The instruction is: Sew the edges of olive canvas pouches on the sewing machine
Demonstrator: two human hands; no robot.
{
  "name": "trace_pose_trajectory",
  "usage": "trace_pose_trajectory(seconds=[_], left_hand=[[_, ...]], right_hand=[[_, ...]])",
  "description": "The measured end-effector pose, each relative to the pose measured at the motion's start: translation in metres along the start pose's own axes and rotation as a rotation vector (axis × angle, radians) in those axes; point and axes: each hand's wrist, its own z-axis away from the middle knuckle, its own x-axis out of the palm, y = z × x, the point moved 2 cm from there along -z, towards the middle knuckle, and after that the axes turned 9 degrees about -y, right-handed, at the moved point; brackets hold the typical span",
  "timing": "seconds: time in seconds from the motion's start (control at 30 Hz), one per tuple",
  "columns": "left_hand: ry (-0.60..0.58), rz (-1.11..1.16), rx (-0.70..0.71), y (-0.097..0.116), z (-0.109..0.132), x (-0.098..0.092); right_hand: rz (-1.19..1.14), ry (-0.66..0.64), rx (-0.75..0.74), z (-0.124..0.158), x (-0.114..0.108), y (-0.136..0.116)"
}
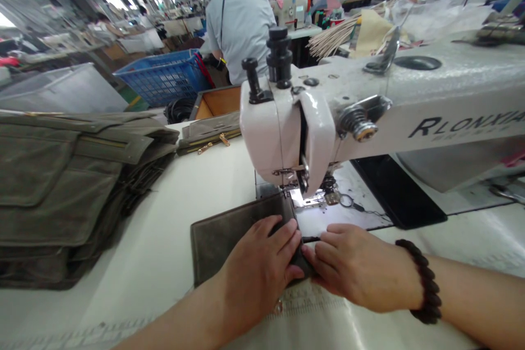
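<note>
Dark brown material forms the flat panel (219,238), lying on the pale table (162,229) with its far right corner at the stitching point of the sewing machine (283,126). The left hand (262,262) presses it flat, its grip slightly spread; the right hand (361,268) curls at the near right edge, and whether its grip pinches the material I cannot tell. Uneven pressure between the hands could twist the panel and send the stitching off its edge. Left fingertips straying forward could meet the needle. The small ring (346,200) nearby might snag if nudged inward.
</note>
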Motion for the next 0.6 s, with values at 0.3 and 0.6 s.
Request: trace_pose_trajectory(seconds=[0.3,0.6], left_hand=[[-0.016,-0.046,-0.022,-0.016,-0.011,0.006],[0.056,-0.142,0.045,-0.029,-0.028,-0.006]], right_hand=[[0.043,0.010,0.170,-0.006,0.010,0.009],[0.036,0.069,0.271,-0.016,0.009,0.024]])
